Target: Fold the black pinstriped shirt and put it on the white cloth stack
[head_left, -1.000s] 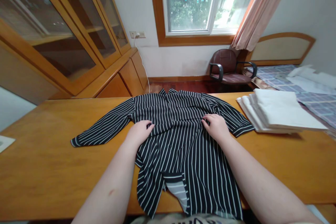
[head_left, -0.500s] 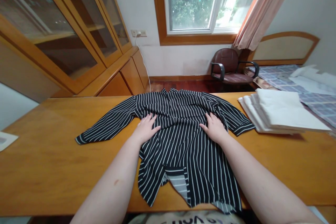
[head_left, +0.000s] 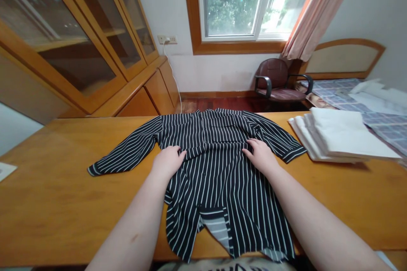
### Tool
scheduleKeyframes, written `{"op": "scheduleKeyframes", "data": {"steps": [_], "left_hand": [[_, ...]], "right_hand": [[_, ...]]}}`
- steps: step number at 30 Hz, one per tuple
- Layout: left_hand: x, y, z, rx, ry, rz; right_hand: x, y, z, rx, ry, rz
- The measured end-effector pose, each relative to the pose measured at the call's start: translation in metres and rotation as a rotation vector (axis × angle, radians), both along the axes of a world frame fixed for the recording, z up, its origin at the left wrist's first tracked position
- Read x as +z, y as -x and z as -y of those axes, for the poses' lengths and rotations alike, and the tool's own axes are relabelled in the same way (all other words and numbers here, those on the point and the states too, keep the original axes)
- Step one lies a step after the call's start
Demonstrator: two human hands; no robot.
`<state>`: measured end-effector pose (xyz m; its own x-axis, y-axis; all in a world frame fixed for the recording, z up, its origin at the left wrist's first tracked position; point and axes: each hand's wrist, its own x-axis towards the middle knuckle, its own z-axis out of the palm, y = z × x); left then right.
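At the bottom edge of the frame shows a strip of the person's pale top (head_left: 190, 266) with dark lettering. Just above it, in the lower middle, a black shirt (head_left: 219, 178) with thin white stripes lies spread on the orange-brown worktop (head_left: 63, 211). Its hem is uneven: the front parts into two curved tails, and between them a piece turns back to show a paler, greyish underside; another pale patch shows at the lower right corner. The stripes run lengthwise over the lower body, wavering where the cloth is rumpled.

In the middle of the frame both hands touch the shirt's sides, the left hand (head_left: 168, 161) with fingers bent and thumb near them, the right hand (head_left: 262, 156) with thumb apart from the fingers — whether either pinches cloth I cannot tell. A crosswise fold runs between them, fairly straight.

Beyond it the upper body lies flatter. One sleeve (head_left: 127, 148) slants out to the left, smooth down to its cuff; the other (head_left: 273, 133) slants right, creased near the shoulder, its cuff near a stack of white folded cloth (head_left: 343, 133). The collar (head_left: 205, 112) lies by the worktop's far edge — beyond stands a maroon chair (head_left: 275, 76), upper right.
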<state>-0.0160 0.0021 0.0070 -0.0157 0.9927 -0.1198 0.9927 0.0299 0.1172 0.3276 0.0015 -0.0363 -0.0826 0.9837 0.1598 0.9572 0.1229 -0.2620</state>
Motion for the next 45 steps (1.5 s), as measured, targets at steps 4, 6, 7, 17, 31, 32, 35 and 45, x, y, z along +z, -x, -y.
{"op": "scheduleKeyframes", "data": {"steps": [4,6,7,17,31,32,35,45], "left_hand": [[-0.021,-0.002,-0.007,-0.096,-0.054,-0.022],[-0.032,-0.003,-0.012,-0.15,-0.058,-0.027],[-0.036,-0.003,-0.014,-0.176,-0.056,-0.027],[-0.036,-0.01,-0.014,-0.228,0.015,0.057],[-0.004,-0.002,0.005,0.051,0.027,-0.032],[-0.003,-0.003,0.006,0.006,0.045,-0.017],[-0.006,-0.005,0.006,-0.071,0.091,0.013],[-0.026,0.014,-0.011,-0.148,0.167,0.019]], "right_hand": [[-0.012,0.0,-0.002,-0.045,0.077,0.08],[-0.017,-0.001,-0.003,-0.075,0.11,0.098],[-0.019,-0.002,-0.003,-0.102,0.125,0.101],[-0.021,-0.006,-0.002,-0.235,0.16,0.122],[0.007,0.001,0.004,-0.018,-0.022,0.013],[0.008,0.0,0.004,-0.038,-0.02,0.016],[0.009,-0.001,0.005,-0.066,0.022,0.059],[-0.006,-0.005,-0.001,0.018,0.158,0.121]]}}
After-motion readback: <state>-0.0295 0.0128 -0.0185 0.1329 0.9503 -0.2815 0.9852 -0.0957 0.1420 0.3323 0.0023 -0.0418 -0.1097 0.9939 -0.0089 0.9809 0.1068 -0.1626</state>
